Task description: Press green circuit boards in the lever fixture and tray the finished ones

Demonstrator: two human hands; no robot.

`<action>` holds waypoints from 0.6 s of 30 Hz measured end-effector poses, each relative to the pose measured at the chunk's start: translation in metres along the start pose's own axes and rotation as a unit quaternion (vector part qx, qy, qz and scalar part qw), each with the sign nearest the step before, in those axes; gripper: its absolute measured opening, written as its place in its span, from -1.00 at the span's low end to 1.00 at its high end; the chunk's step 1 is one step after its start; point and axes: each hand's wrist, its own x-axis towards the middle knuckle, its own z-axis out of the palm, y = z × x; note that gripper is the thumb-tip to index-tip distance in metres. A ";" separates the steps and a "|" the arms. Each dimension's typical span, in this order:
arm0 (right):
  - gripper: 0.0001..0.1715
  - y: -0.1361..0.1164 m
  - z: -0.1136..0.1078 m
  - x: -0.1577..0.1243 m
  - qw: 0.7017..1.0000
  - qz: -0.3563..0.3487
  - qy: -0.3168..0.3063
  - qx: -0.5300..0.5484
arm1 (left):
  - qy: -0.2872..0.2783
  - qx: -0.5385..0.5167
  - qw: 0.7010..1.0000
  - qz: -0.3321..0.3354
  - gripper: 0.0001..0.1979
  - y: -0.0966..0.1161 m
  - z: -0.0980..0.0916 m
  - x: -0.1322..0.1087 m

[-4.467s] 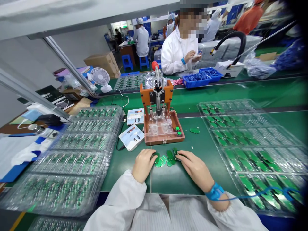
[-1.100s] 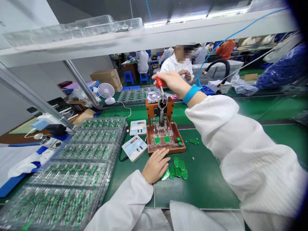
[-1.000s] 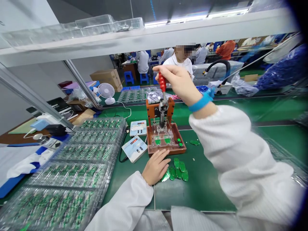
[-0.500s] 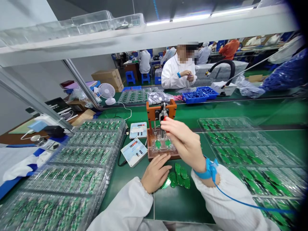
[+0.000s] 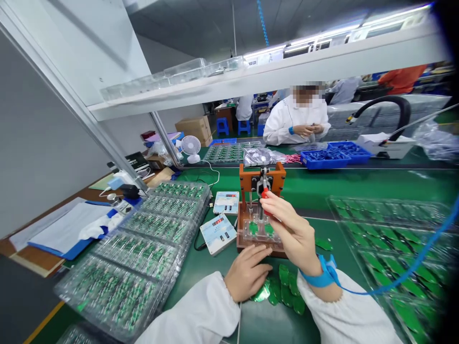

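Head camera: green boards were held in stacked trays at left. The left hand was laid, grip relaxed, against the orange press, whose red handle, pointed downward, long axis near vertical, was clasped by the right hand. More boards were held in the far-right tray.

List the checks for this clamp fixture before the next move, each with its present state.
1. Right hand on the red handle: ok, fingers at the grip.
2. Red handle down in front of the clamp: ok.
3. Green boards seated squarely under the clear plate: cannot tell; the right hand partly covers one.
4. Left hand off the loose boards: cannot tell; it overlaps their edge in this view.
5. Readings on both white display boxes legible: not ok; red digits lit but too small.
6. Blue wrist strap on the right wrist: ok.
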 end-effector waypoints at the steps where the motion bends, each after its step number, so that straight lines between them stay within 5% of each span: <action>1: -0.38 0.001 -0.002 0.000 1.000 -0.002 -0.008 0.011 | 0.000 0.002 1.000 -0.001 -0.78 0.000 0.000 0.000; 8: -0.41 0.004 -0.007 0.004 0.998 -0.006 -0.030 0.054 | 0.001 -0.041 0.999 -0.028 -0.79 0.006 -0.001 0.003; 12: -0.40 0.005 -0.005 0.003 0.997 -0.002 -0.032 0.072 | 0.013 -0.190 0.975 -0.113 -0.85 0.002 -0.016 0.010; 15: -0.39 0.005 -0.003 0.004 0.996 -0.002 -0.031 0.087 | 0.000 -0.263 0.934 -0.242 -0.83 -0.029 -0.043 0.019; 18: -0.40 0.005 -0.003 0.005 0.995 -0.005 -0.027 0.096 | -0.125 -0.137 0.923 -0.336 -0.66 -0.082 -0.071 0.033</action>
